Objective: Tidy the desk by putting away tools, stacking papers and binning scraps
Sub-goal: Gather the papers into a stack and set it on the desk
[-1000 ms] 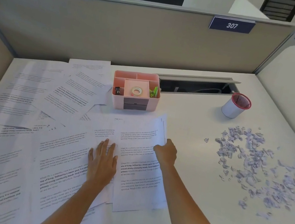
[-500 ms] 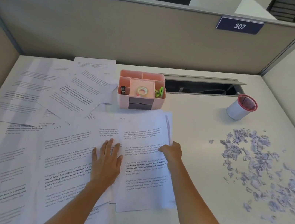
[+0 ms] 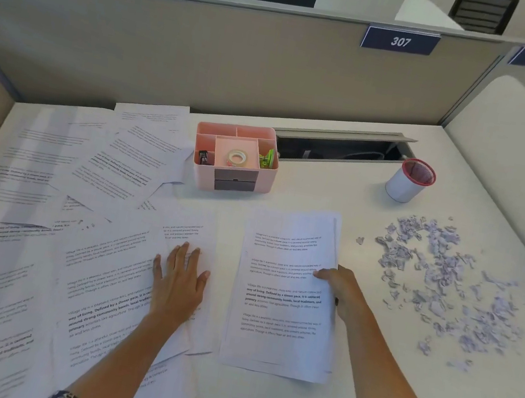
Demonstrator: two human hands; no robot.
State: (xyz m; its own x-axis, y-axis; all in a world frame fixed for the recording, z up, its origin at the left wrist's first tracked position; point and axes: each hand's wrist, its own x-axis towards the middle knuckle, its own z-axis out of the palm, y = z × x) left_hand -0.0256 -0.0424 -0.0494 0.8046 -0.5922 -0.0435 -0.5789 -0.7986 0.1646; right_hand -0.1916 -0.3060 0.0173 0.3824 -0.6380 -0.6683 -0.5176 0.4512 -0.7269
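- The right hand (image 3: 341,292) is pinching the right edge of a small stack of printed sheets (image 3: 287,293), thumb lying on top and the other fingers tucked under or behind the edge, where they cannot be seen.
- That stack is lying on the white desk (image 3: 341,194), in front of the pink organiser (image 3: 235,157) and apart from the other pages, with a strip of bare desk showing between them.
- The left hand (image 3: 179,282) is lying flat and open, fingers spread, pressing down on the loose papers (image 3: 102,276) that are fanning out over the left half of the desk; it is gripping nothing.
- The sheets are looking light, thin and floppy; held by one edge only, they are likely to sag and slide against each other, so a grip near the middle of a long edge, or two hands on opposite edges, seems safest.
- The pages under the flat palm are likely to slip on the smooth desk, so sliding them together before lifting is probably easier than picking at single corners.
- The paper scraps (image 3: 441,284) are lying scattered on the right side, near the white cup with a red rim (image 3: 410,181); being tiny and weightless, they are likely to need sweeping into a heap rather than pinching one by one.
- The organiser is already holding a tape roll (image 3: 237,158) and a green item (image 3: 266,159).
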